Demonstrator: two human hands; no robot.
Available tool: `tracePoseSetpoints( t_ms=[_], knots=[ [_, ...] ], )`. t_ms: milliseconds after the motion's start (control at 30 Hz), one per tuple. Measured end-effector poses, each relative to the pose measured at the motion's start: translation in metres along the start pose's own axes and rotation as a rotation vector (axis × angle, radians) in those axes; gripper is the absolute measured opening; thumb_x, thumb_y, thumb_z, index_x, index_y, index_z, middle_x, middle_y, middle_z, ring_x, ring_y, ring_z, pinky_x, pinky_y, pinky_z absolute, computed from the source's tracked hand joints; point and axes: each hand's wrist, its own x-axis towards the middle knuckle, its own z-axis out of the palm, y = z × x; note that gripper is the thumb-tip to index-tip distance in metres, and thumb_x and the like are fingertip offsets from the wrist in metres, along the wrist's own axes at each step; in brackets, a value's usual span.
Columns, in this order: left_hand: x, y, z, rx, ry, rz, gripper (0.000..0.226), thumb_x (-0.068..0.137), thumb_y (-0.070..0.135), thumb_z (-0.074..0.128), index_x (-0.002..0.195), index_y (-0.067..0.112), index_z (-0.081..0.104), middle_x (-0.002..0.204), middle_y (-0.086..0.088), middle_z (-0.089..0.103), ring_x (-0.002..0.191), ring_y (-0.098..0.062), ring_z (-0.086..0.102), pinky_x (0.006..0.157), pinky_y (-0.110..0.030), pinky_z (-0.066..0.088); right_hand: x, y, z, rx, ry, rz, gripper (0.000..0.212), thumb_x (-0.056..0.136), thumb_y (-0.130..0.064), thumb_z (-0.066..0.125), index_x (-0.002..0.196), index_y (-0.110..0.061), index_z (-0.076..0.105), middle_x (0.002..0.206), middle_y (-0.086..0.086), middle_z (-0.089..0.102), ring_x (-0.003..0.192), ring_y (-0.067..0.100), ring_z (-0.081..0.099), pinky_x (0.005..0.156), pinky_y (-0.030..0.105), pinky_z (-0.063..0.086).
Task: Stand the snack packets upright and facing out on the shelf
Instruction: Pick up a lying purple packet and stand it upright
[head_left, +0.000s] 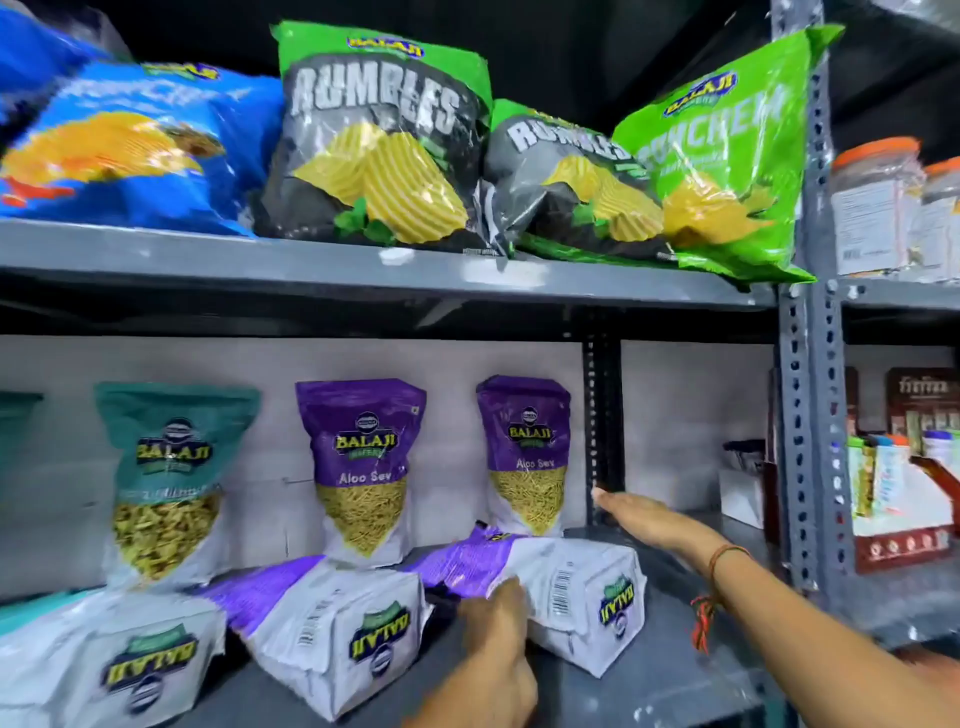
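Fingers (610, 501) of right hand (644, 517) flat, together, left hand (493, 623) touching fallen packet (566, 587), grip unclear

Right hand (641, 517) outstretched flat; left hand (493, 639) reaching, blurred.

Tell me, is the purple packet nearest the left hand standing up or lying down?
Lying down. The purple packet lies flat on the shelf, its base facing out, while another packet stands upright behind it. The left hand touches it.
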Motion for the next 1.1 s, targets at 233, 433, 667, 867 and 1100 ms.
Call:
tracePoseSetpoints(
  t_ms=[233,433,667,867,1100],
  knots=[
    [0.018,-0.010,0.015,-0.025,-0.046,0.039,0.017,0.091,-0.001,0.047,0.084,0.009,0.058,0.089,-0.010,0.064,0.077,-0.020,0.057,0.070,-0.029,0.044,0.036,0.030,0.023,0.368,-0.505,0.167,0.068,0.072,-0.065,0.069,0.118,-0.015,0.072,0.122,0.008,0.073,0.121,0.029,0.063,0.108,0.040,0.047],
    [0.019,-0.001,0.012,0.080,-0.146,-0.030,0.034,0.093,-0.002,0.037,0.121,0.004,0.056,0.119,-0.023,0.066,0.078,-0.028,0.063,0.042,-0.030,0.055,0.038,0.026,0.021,0.401,-0.607,0.047,0.058,0.067,-0.059,0.077,0.108,-0.019,0.077,0.114,0.007,0.077,0.108,0.023,0.071,0.097,0.038,0.055],
    [0.040,0.045,0.046,0.032,-0.155,0.304,0.051,0.085,-0.017,0.027,0.103,0.013,0.064,0.085,-0.008,0.071,0.060,-0.018,0.066,0.058,-0.029,0.055,0.026,0.016,-0.011,0.689,-0.229,-0.269,0.017,0.086,-0.038,0.067,0.095,-0.028,0.077,0.097,-0.002,0.081,0.086,0.011,0.075,0.074,0.023,0.060],
    [0.078,0.054,0.056,0.207,-0.257,0.515,0.061,0.082,-0.019,0.031,0.102,0.022,0.071,0.086,-0.006,0.078,0.074,-0.022,0.068,0.066,-0.035,0.056,0.015,0.029,0.011,0.727,0.067,-0.445,0.028,0.097,-0.024,0.057,0.125,-0.027,0.057,0.117,-0.009,0.074,0.103,-0.001,0.069,0.076,0.011,0.055],
    [0.111,0.007,0.039,0.175,-0.306,0.452,0.044,0.092,-0.010,0.040,0.105,0.019,0.072,0.082,0.002,0.081,0.075,-0.014,0.074,0.067,-0.031,0.061,0.008,0.061,0.048,0.687,0.061,-0.448,0.032,0.097,-0.027,0.056,0.127,-0.038,0.054,0.128,-0.010,0.069,0.121,0.010,0.063,0.100,0.026,0.052]
  ],
)
